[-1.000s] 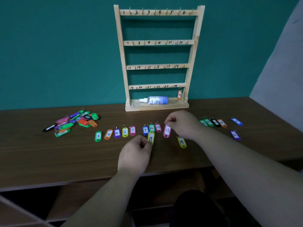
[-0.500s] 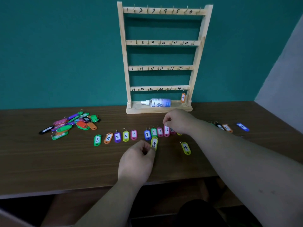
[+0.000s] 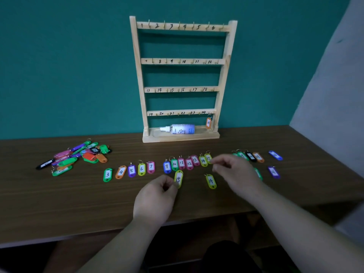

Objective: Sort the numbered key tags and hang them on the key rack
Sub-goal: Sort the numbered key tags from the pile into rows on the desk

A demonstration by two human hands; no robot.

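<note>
The wooden key rack (image 3: 139, 75) stands at the back of the table, with one orange tag 24 (image 3: 208, 122) hanging on its bottom right hook. A row of tags (image 3: 151, 167) numbered 3 to 15 lies in front of it. My left hand (image 3: 156, 196) pinches a yellow tag 15 (image 3: 178, 179) just below the row. My right hand (image 3: 235, 170) hovers at the row's right end, its fingertips beside another yellow tag 15 (image 3: 208, 158), with nothing seen in them. A loose yellow tag 14 (image 3: 211, 181) lies between my hands.
A pile of unsorted tags (image 3: 78, 156) lies at the left of the brown table (image 3: 59, 203). Several more tags (image 3: 258, 157) lie at the right, partly behind my right hand. A spray bottle (image 3: 178, 129) rests on the rack's base. A grey wall rises at the right.
My right hand set pink tag 12 into the row and moved right, uncovering tags 13, 14 and 15. My left hand kept hold of its yellow tag 15.
</note>
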